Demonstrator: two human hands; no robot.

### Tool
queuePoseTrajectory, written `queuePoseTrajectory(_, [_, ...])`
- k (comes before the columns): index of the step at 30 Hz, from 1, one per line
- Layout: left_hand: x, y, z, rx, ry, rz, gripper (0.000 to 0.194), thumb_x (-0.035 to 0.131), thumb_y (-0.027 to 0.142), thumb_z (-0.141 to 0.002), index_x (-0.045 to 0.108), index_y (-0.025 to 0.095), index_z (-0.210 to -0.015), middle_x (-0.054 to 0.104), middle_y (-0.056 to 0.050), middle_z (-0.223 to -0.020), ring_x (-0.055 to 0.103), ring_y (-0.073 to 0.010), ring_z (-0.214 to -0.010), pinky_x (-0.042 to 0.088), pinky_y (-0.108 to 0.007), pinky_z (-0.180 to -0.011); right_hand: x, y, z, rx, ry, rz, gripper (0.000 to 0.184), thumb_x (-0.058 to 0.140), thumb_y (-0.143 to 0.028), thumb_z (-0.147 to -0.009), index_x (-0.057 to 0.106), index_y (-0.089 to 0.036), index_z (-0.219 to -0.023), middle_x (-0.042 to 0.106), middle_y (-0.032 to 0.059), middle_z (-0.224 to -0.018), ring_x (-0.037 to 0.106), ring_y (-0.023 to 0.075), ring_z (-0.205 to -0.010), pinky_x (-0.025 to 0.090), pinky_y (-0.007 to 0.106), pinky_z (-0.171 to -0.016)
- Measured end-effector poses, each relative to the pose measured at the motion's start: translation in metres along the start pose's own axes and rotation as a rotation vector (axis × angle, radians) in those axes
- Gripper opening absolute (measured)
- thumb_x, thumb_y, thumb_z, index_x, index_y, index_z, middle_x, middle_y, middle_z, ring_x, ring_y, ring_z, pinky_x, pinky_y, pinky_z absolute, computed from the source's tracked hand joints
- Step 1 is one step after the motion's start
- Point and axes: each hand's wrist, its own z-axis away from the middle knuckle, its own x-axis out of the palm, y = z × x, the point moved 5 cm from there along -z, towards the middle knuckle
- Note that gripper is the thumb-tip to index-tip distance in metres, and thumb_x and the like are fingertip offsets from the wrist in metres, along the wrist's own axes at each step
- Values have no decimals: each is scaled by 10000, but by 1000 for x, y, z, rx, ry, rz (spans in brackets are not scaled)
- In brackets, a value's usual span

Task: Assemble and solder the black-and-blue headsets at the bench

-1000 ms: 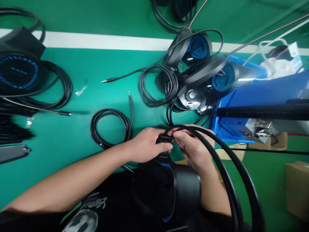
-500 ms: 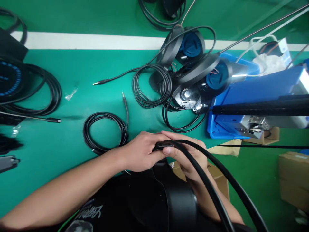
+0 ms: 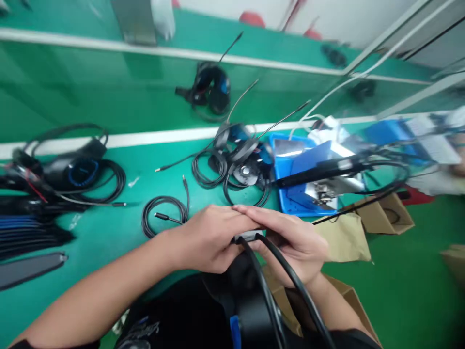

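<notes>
A black headset hangs against my body, its ear cup below my hands and its two slim headband tubes curving toward me. Both tubes meet a small grey-faced end piece held between my hands. My left hand grips this piece from the left, thumb below and fingers over the top. From the right, my right hand closes on the same piece, its fingertips meeting the left ones. The fingers hide most of the joint. Just beyond my left wrist lies a coiled black cable with a plug.
Partly assembled headsets with cables lie ahead. Another headset rests at left, near a grey strip. A blue tray stands at right under a long black tool. Cardboard boxes are beyond the bench edge.
The camera has tilted up, showing more of the far bench. My hands have drawn together around the end piece, and the headband tubes have swung from the right toward my body.
</notes>
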Motion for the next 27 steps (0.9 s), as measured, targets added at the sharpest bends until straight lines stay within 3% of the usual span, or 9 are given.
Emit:
queuePoseTrajectory(5, [-21,64,-37,303,-58,-171,174,508,164,-962,595,181,-1113,756,-119,-993,743,-219,-899,610,-310,-791,-29,-56,-1,-355,174,114,596,716,-86,-841,659,-252,-1410,752,91,-1275,780,272,-1075,691,372,-911])
queuePoseTrajectory(11, [-15,110,-42,467,-71,-321,144,500,177,-966,570,169,-1091,720,-113,-905,705,-209,-798,556,-284,-661,-43,-90,19,-522,246,165,599,706,-61,-847,648,-221,-1422,743,101,-1296,777,269,-1085,685,373,-937])
queuePoseTrajectory(20, [1,121,-29,431,-31,-343,182,524,167,-924,549,151,-1104,687,-113,-903,687,-222,-827,591,-315,-734,-44,-105,34,-463,260,137,482,760,-150,-854,701,-196,-1331,783,123,-1213,779,280,-1078,666,373,-970])
queuePoseTrajectory(24, [3,122,-26,431,-13,-345,239,518,163,-926,540,141,-1163,696,-135,-957,695,-233,-885,601,-322,-778,-42,-109,37,-480,300,172,455,731,-132,-869,707,-184,-1321,789,132,-1187,786,273,-1053,674,356,-944])
queuePoseTrajectory(27, [4,122,-26,427,17,-352,215,499,174,-937,535,152,-1148,679,-106,-898,677,-209,-811,583,-303,-726,-40,-110,38,-477,299,213,464,697,-98,-873,702,-178,-1330,784,133,-1201,784,272,-1059,677,354,-934])
